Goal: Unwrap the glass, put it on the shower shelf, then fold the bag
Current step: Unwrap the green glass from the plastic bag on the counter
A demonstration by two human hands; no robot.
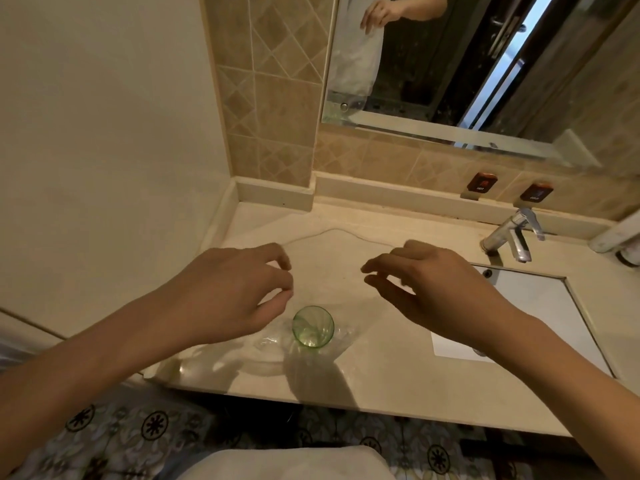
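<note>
A green glass [313, 326] stands upright on the counter [381, 368] inside a clear bag [311, 271]. The left hand [235, 289] and right hand [426, 289] each pinch the bag's top edge, apart, above the glass. Unwrapping seems underway; next, the bag likely must lift clear without tipping the glass.

Green glass [313, 326] stands upright inside the clear bag [270, 344] on the counter.
</note>
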